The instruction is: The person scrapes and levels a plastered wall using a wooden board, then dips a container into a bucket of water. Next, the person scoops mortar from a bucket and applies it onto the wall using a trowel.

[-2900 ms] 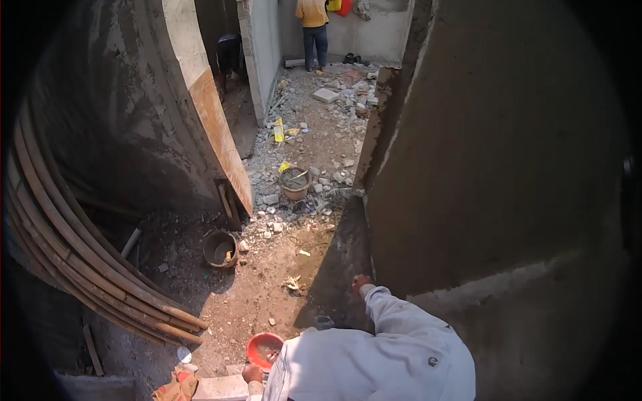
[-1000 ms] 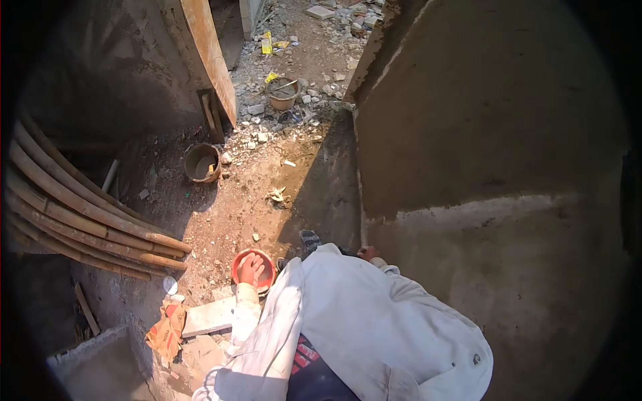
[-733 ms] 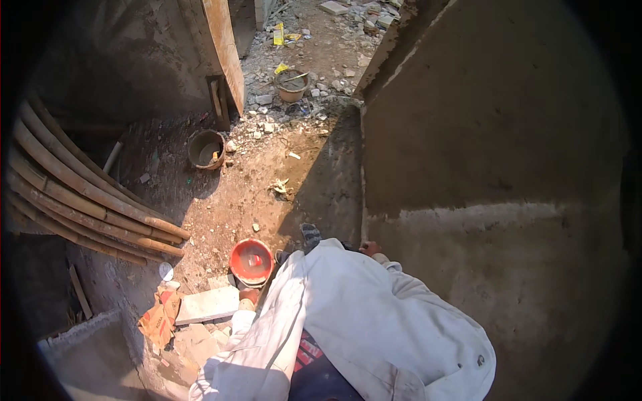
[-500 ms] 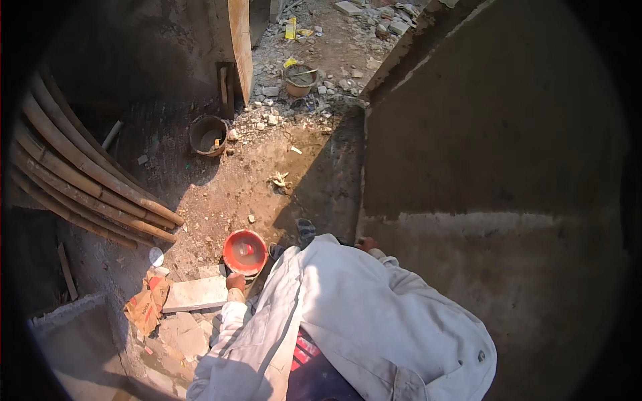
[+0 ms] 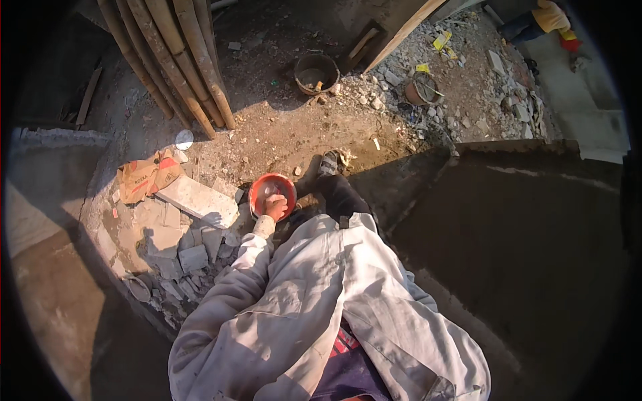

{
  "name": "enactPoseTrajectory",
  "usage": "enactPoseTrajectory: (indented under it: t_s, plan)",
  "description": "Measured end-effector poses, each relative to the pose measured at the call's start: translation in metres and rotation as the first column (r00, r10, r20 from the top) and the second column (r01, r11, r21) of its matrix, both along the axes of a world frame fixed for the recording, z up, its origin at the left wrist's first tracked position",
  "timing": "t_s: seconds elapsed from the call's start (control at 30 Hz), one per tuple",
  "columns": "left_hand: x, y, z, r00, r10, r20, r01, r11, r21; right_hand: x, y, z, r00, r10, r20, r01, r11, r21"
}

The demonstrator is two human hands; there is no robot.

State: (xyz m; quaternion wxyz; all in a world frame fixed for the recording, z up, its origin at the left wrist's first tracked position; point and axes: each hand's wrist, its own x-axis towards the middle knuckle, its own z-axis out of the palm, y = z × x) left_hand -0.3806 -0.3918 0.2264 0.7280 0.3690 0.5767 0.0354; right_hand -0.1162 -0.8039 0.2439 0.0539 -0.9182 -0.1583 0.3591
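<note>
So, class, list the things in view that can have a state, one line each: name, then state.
Red bucket, uncovered
Left hand, reaching over the bucket's rim; grip unclear
Right hand, out of view
Dark bucket, uncovered, yellowish object inside
Far bucket, uncovered, stick at its top
Brown paper bag, crumpled
White slab, lying down
Poles, bunched together

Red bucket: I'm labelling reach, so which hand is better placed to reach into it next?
Probably the left hand: it is over the opening of the red bucket, with the left forearm pointing toward it. The right hand is not visible, so its placement cannot be compared.
</note>
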Motion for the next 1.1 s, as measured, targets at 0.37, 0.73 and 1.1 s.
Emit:
enactPoseTrajectory:
  t_s: [0.37, 0.73, 1.1]
  plan:
    - [-0.031, 0.1, -0.045, 0.974, 0.115, -0.194, -0.08, 0.981, 0.179, 0.208, 0.264, -0.044, 0.958, -0.037, -0.284, 0.077, 0.989, 0.129]
    - [0.185, 0.314, -0.039, 0.876, -0.146, -0.46, 0.34, 0.863, 0.374, 0.299, 0.599, -0.157, 0.862, 0.219, -0.457, 0.056, 0.855, 0.516]
    - [0.331, 0.448, -0.26, 0.826, -0.215, -0.521, 0.552, 0.501, 0.667, 0.241, 0.694, -0.347, 0.956, 0.18, -0.233, -0.134, 0.97, 0.201]
